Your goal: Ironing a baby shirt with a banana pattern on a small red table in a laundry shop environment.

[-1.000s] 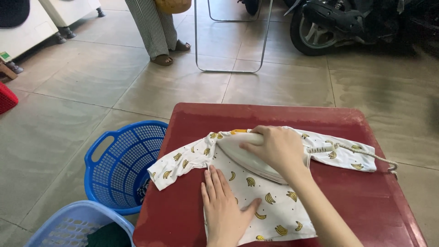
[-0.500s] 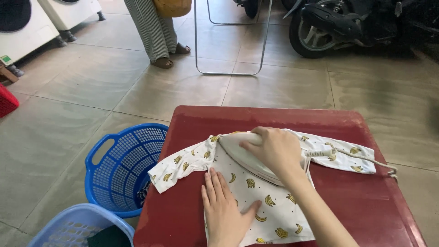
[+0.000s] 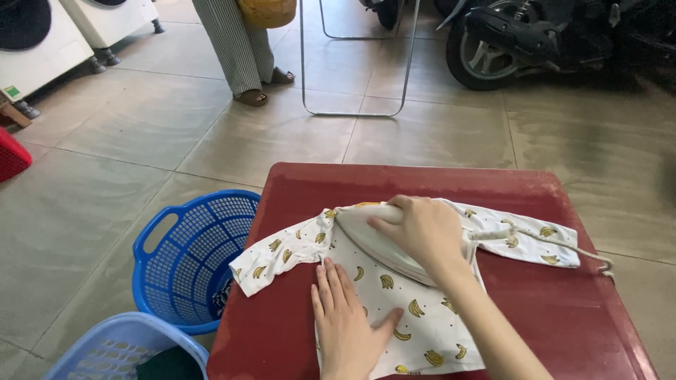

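A small white garment with a yellow banana print [image 3: 415,320] lies spread on a dark red table [image 3: 436,186], sleeves out to both sides. My right hand [image 3: 419,229] grips the handle of a white clothes iron [image 3: 373,243] that rests on the garment's upper part, tip pointing left. Its white cord [image 3: 563,243] trails off to the right edge of the table. My left hand [image 3: 345,324] lies flat, fingers together, on the garment's lower left, just below the iron.
A dark blue laundry basket [image 3: 186,260] stands left of the table, a lighter blue one [image 3: 120,352] nearer me. Another person's legs [image 3: 239,49], a metal frame [image 3: 355,70], a motorbike [image 3: 535,42], white machines [image 3: 42,42] and a red crate [image 3: 10,155] stand on the tiled floor.
The iron and my right hand have slid slightly left along the garment's top. My left hand stays pressed flat in the same place.
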